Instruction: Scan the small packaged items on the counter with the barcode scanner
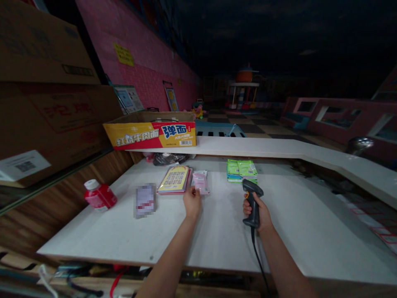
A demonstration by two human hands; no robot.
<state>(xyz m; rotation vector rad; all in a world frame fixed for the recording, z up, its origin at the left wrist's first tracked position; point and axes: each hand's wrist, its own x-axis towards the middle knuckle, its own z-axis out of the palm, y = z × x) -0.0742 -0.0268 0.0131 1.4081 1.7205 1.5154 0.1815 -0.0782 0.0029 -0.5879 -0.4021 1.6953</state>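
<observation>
My right hand (259, 209) is wrapped around the handle of a black barcode scanner (252, 207), held upright with its head to the upper left and a cable running down. My left hand (192, 202) has its fingers curled together at the lower left corner of a pink packet (200, 181), gripping it there; the fingertips are partly hidden. Just left of it lies a stack of booklets with a yellow cover (173, 178). Beyond the scanner, several green packets (242, 167) lie stacked on the white counter (220, 231).
A red bottle with a white cap (99, 195) and a blurred-out flat item (145, 200) are at the left. Large cartons (62, 120) are piled beside the counter. A yellow and red noodle box (151, 134) sits on the raised white ledge (248, 145) at the back.
</observation>
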